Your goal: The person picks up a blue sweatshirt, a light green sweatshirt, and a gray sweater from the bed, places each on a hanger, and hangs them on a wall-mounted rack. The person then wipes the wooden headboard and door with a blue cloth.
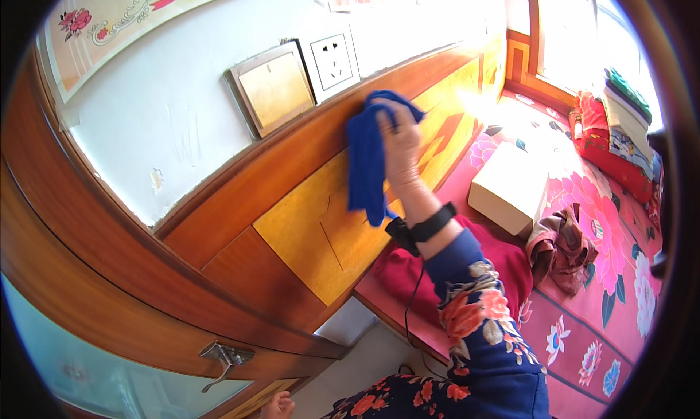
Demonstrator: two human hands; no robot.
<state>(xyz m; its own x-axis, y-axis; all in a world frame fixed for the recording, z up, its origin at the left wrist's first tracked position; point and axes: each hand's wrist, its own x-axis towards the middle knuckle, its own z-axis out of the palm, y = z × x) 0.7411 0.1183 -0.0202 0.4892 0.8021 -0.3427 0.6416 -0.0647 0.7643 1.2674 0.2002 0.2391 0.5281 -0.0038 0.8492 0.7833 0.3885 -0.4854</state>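
Observation:
My right hand (403,140) grips a blue cloth (365,162) and presses it against the top rail of the wooden wall panelling (306,222). Part of the cloth hangs down over the yellow panel. A black strap (432,222) circles my right wrist, with a thin cable trailing down from it. At the bottom edge my left hand (278,405) shows only in part, near the wooden door (284,345) and below its metal handle (227,359). Its fingers look curled, and the palm is hidden.
Above the rail sit a gold-coloured light switch (276,88) and a white wall socket (332,61). On the right, a pink flowered bed cover (596,315) bears a pale box (508,187), a crumpled brownish cloth (563,249), a crimson cushion-like fabric (503,255) and folded textiles (615,146).

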